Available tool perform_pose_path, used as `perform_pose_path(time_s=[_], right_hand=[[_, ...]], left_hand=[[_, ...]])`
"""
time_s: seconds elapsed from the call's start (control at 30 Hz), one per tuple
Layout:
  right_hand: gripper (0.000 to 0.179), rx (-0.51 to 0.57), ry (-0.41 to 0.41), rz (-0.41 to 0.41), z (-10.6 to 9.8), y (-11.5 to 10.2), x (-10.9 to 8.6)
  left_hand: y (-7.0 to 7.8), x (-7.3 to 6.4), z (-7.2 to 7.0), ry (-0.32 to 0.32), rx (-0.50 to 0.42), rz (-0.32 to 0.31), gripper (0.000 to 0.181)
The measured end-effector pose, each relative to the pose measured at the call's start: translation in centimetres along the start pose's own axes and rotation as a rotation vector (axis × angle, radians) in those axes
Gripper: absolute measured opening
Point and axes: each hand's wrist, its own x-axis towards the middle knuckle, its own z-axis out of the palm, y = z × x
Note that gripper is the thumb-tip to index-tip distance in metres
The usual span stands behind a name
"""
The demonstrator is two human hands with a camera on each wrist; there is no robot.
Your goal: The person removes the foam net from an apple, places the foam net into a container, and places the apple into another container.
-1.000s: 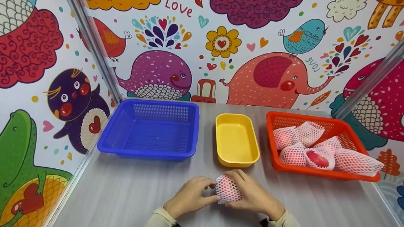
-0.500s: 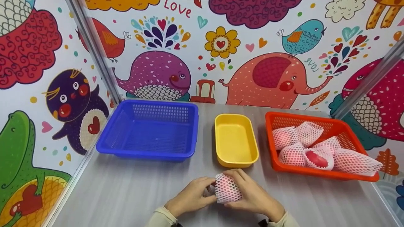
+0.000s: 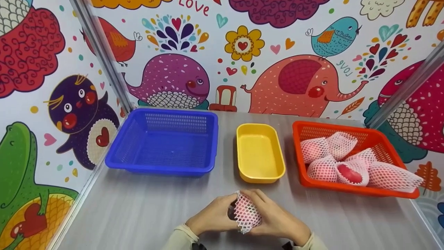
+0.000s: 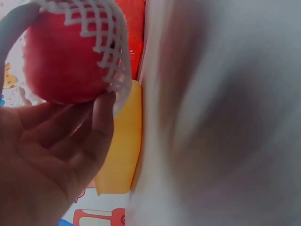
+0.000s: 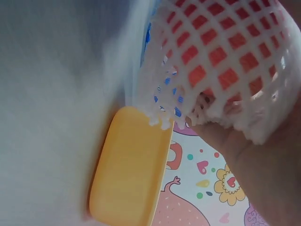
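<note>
Between both hands is a round red fruit (image 4: 66,61) in a white foam net (image 3: 247,212), held low over the front of the table. My right hand (image 3: 279,220) grips it through the net from the right. From the left, my left hand (image 3: 212,216) curls its thumb and fingers round the net's open end. Bare red skin shows there in the left wrist view, with fingertips against the fruit and the net edge. The right wrist view shows the net's loose, ragged edge (image 5: 160,117) hanging past the fruit.
An orange-red basket (image 3: 347,189) at the right holds several fruits in foam nets (image 3: 352,172). A yellow tray (image 3: 261,152) stands in the middle, just beyond the hands. At the left is a blue basket (image 3: 163,170). Printed walls (image 3: 222,69) enclose the grey table (image 3: 138,208).
The netted fruit has tilted and shifted slightly left and toward me between the hands. The left hand has closed in from the net's edge to hold it. Baskets and tray stay put.
</note>
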Motion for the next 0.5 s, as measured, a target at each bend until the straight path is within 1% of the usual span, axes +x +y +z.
perform_pose_path(time_s=[0.13, 0.17, 0.27, 0.37, 0.5], right_hand=[[0.102, -0.023, -0.029, 0.01, -0.3, -0.2, 0.0], [0.102, -0.029, -0.036, 0.016, -0.5, -0.3, 0.0], [0.098, -0.052, -0.042, 0.047, -1.2, -0.4, -0.3], [0.083, -0.077, -0.024, 0.033, -2.0, -0.4, -0.6], [0.051, -0.094, 0.038, -0.07, -2.7, -0.1, -0.8]], left_hand=[[0.2, -0.1, -0.3, 0.012, 0.055, -0.061, 0.056], [0.2, -0.1, -0.4, 0.015, 0.057, -0.076, 0.058], [0.1, -0.4, -0.7, 0.018, 0.026, -0.121, 0.064], [-0.1, -0.7, -1.0, 0.024, -0.022, -0.148, 0.068], [-0.3, -1.1, -1.6, 0.04, -0.047, -0.151, 0.067]])
